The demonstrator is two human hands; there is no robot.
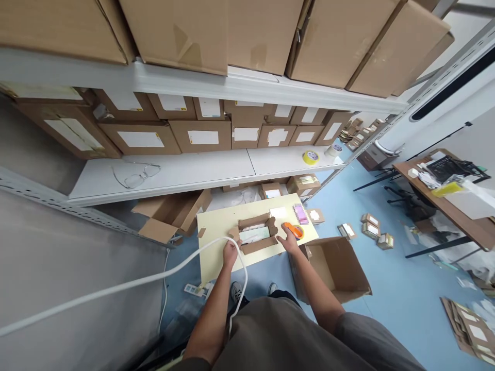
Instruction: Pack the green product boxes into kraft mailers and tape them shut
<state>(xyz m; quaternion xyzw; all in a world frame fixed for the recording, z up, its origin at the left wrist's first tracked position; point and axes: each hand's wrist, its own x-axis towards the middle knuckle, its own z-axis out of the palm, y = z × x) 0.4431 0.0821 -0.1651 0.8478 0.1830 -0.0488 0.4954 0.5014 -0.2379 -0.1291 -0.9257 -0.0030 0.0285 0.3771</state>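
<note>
Lying open on the cream worktop [216,221], nearer its front edge than its back edge, a small cardboard box [260,248] has its flaps spread and pale green and white contents [256,234] inside. The left hand [230,252] is at the box's left end, fingers bent by the end flap; whether they pinch it I cannot tell. The right hand [288,241] is at the other end, thumb and fingers apart, the thumb by the box's near right corner and the fingers at an orange tool [289,226]. Whether it holds that tool is unclear. A tape roll [299,232] is just beside the tool, near the worktop's right edge.

The step in hand looks like handling the open box, with its contents lying within the walls. From here, a move on the flaps would call for keeping the contents below the rim, one hand bracing the box, and the fingers clear of the white cable [147,280] passing in front of the left hand. A large open carton [348,260] stands below the worktop's front right corner.
</note>
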